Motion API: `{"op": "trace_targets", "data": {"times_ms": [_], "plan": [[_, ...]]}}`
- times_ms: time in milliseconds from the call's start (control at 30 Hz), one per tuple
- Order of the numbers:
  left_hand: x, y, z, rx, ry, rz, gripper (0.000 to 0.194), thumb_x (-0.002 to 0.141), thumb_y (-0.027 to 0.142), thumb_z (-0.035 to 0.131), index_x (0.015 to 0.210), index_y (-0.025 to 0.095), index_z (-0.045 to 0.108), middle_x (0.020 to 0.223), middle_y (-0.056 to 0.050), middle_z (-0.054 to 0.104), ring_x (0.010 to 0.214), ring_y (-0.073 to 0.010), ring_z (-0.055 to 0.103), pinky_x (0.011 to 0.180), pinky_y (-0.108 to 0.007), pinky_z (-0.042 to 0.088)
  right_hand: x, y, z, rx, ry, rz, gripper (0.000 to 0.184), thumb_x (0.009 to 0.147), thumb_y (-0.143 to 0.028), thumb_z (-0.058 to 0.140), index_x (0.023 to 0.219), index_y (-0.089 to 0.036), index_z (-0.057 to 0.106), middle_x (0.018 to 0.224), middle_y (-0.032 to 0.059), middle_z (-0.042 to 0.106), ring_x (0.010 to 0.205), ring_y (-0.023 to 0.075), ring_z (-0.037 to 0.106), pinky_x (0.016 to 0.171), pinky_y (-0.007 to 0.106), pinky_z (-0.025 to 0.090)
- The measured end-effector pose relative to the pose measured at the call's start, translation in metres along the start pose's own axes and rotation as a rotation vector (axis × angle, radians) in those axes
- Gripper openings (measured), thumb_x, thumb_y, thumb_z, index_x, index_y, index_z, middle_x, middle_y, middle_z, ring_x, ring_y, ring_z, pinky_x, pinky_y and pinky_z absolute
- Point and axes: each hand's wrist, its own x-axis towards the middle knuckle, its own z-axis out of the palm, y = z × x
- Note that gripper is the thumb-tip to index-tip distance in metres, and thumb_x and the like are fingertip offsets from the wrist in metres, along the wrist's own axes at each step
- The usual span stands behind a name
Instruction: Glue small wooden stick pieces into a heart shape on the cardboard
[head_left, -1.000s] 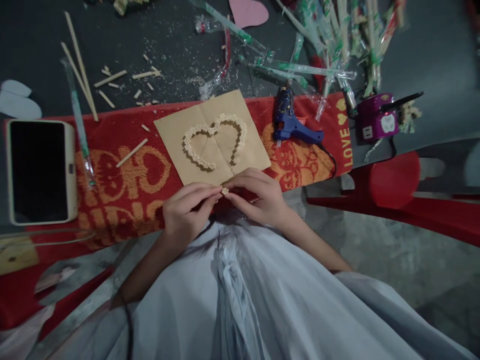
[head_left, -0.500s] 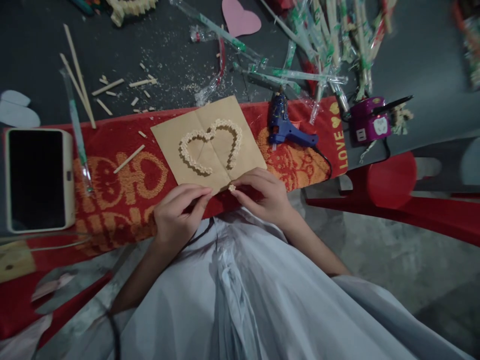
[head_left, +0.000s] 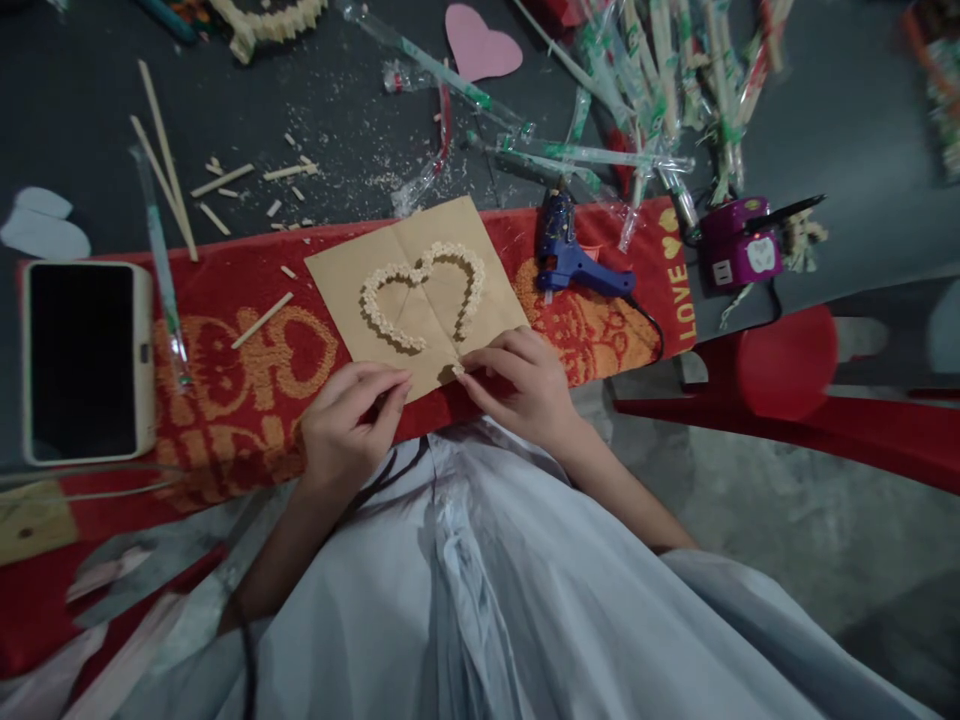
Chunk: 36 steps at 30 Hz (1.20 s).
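A brown paper sheet (head_left: 337, 275) lies tilted on the red towel in front of me. On it is a heart outline (head_left: 373, 308) of small pale flower-like pieces, with a gap at its lower point. My right hand (head_left: 521, 385) pinches one small pale flower-like piece (head_left: 457, 370) between thumb and finger, over the sheet's lower edge below that gap. At the sheet's lower left corner is my left hand (head_left: 349, 415), thumb and finger pressed together. Whatever that pinch holds, if anything, is too small to make out.
A blue glue gun (head_left: 577, 262) rests on the red towel (head_left: 217, 400), its cord running right to a purple box (head_left: 739, 245). At left lie a tablet (head_left: 86, 360) and thin wooden sticks (head_left: 166, 160). Plastic-wrapped sticks (head_left: 667, 80) and a pink paper heart (head_left: 482, 45) lie farther back.
My hands have drawn apart. The left has moved left, away from the flower-like piece, while the right keeps it and has brought it slightly up over the paper's lower edge.
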Motion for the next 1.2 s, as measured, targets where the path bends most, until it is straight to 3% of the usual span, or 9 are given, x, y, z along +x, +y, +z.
{"op": "trace_targets", "data": {"times_ms": [167, 400, 600, 833, 1200], "plan": [[0.003, -0.011, 0.003, 0.105, -0.016, 0.015, 0.016, 0.092, 0.024, 0.065, 0.099, 0.025, 0.079, 0.086, -0.003, 0.070, 0.076, -0.0143, 0.065, 0.072, -0.024, 0.051, 0.007, -0.002, 0.014, -0.160, 0.079, -0.063, 0.015, 0.096, -0.029, 0.061, 0.090, -0.020, 0.073, 0.075, 0.0036, 0.062, 0.073, 0.0165, 0.053, 0.065, 0.032, 0.043], [0.005, -0.019, 0.010, 0.170, -0.076, 0.075, 0.021, 0.094, 0.026, 0.064, 0.108, 0.029, 0.079, 0.088, -0.003, 0.068, 0.076, -0.0148, 0.061, 0.073, -0.026, 0.048, 0.011, -0.005, 0.028, -0.301, 0.121, -0.015, 0.018, 0.097, -0.031, 0.060, 0.089, -0.024, 0.074, 0.077, 0.0038, 0.061, 0.079, 0.0187, 0.049, 0.072, 0.036, 0.036], [0.006, -0.020, 0.010, 0.122, -0.131, 0.044, 0.020, 0.095, 0.028, 0.063, 0.108, 0.030, 0.078, 0.090, -0.004, 0.067, 0.081, -0.0161, 0.061, 0.077, -0.026, 0.049, 0.010, -0.002, 0.031, -0.300, 0.125, 0.008, 0.019, 0.098, -0.030, 0.059, 0.093, -0.024, 0.075, 0.080, 0.0038, 0.060, 0.082, 0.0187, 0.048, 0.074, 0.036, 0.033], [0.008, -0.015, 0.005, 0.244, -0.204, 0.109, 0.025, 0.099, 0.026, 0.056, 0.113, 0.025, 0.076, 0.091, -0.004, 0.066, 0.080, -0.0142, 0.059, 0.078, -0.025, 0.048, 0.012, -0.003, 0.032, -0.315, 0.062, 0.039, 0.021, 0.100, -0.032, 0.058, 0.097, -0.026, 0.078, 0.081, 0.0031, 0.062, 0.084, 0.0177, 0.049, 0.078, 0.035, 0.032], [0.009, -0.016, 0.004, 0.258, -0.187, 0.180, 0.026, 0.099, 0.023, 0.056, 0.117, 0.024, 0.074, 0.091, -0.003, 0.066, 0.081, -0.0144, 0.059, 0.077, -0.026, 0.047, 0.013, -0.003, 0.033, -0.298, 0.095, 0.031, 0.021, 0.099, -0.032, 0.059, 0.093, -0.025, 0.078, 0.077, 0.0016, 0.063, 0.081, 0.0168, 0.050, 0.079, 0.034, 0.033]]}}
